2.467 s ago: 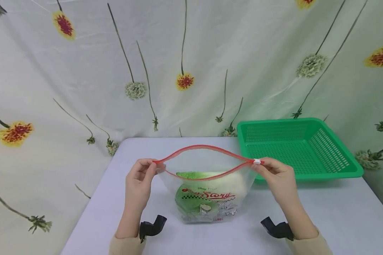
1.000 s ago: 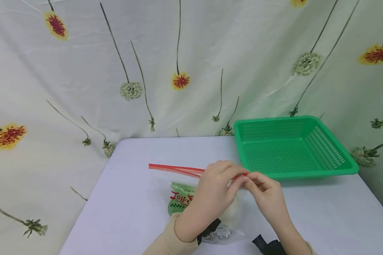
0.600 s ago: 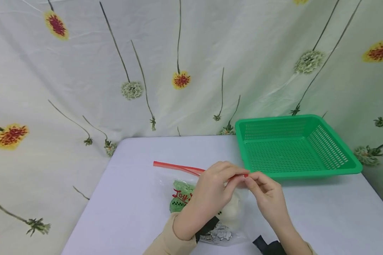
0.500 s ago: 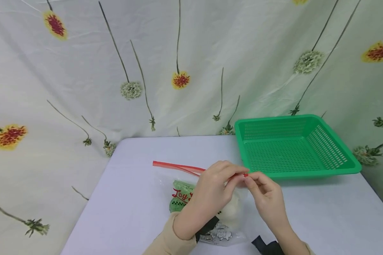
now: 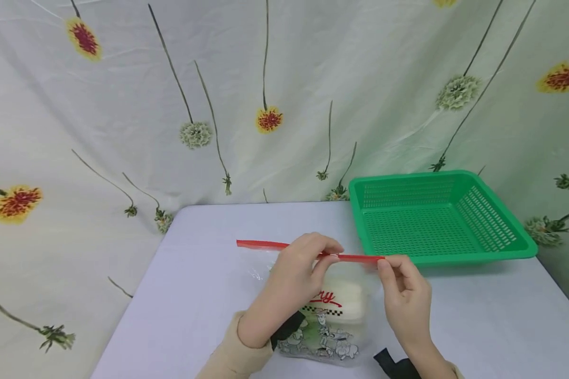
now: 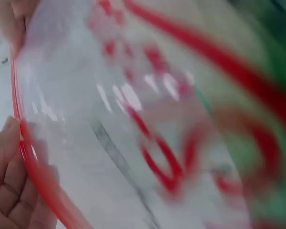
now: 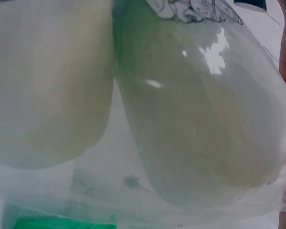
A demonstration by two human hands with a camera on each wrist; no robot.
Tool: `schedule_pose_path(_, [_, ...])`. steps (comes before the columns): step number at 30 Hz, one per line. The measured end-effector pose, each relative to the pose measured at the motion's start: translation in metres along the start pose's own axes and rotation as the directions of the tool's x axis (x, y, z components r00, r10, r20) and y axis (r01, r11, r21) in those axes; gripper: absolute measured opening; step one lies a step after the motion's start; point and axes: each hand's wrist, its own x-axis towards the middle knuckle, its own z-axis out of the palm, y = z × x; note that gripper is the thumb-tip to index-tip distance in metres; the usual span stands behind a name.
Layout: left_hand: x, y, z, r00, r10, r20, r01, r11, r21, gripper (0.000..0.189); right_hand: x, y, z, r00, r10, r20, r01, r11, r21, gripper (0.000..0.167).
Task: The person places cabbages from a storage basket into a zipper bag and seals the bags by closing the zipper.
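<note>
A clear zip bag (image 5: 332,337) with red lettering and line-drawn figures stands on the table, a red zipper strip (image 5: 360,258) along its top. Inside are pale vegetables (image 7: 209,119) with green parts, large and rounded like radishes. My left hand (image 5: 294,273) reaches across the bag and pinches the strip near its middle, thumb below and fingers above. At the strip's right end, my right hand (image 5: 408,295) pinches the corner between thumb and forefinger. Between the hands the strip runs straight and flat. My left hand and forearm hide part of the bag's front.
A green plastic basket (image 5: 502,221) with perforated sides stands at the back right, just behind my right hand. The table (image 5: 194,295) has a white cover, and a flower-printed curtain (image 5: 161,95) hangs behind it.
Earlier my hands held the gaping mouth at both ends; then my left hand crossed to the right end. Since then it has slid leftward along the strip, while my right hand shifted slightly right.
</note>
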Motion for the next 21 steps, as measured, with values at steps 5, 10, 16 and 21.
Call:
schedule_pose_path(5, [-0.017, -0.028, -0.026, 0.999, -0.032, 0.008, 0.031, 0.998, 0.061, 0.014, 0.002, 0.0, -0.01, 0.998, 0.066, -0.019, -0.067, 0.997, -0.028, 0.009])
schedule_pose_path(10, [-0.042, -0.058, -0.057, 0.995, -0.09, -0.045, 0.096, 0.984, 0.151, 0.018, 0.003, 0.003, -0.025, 0.981, 0.19, -0.032, -0.19, 0.982, -0.017, 0.012])
schedule_pose_path(16, [-0.069, -0.076, -0.081, 0.982, -0.167, -0.093, 0.179, 0.972, 0.151, 0.027, 0.004, 0.009, -0.033, 0.982, 0.187, -0.001, -0.187, 0.98, 0.072, 0.013])
schedule_pose_path(21, [-0.073, -0.076, -0.079, 0.97, -0.211, -0.119, 0.207, 0.977, -0.043, 0.023, 0.005, 0.004, -0.033, 0.941, 0.338, 0.013, -0.338, 0.94, 0.054, 0.017])
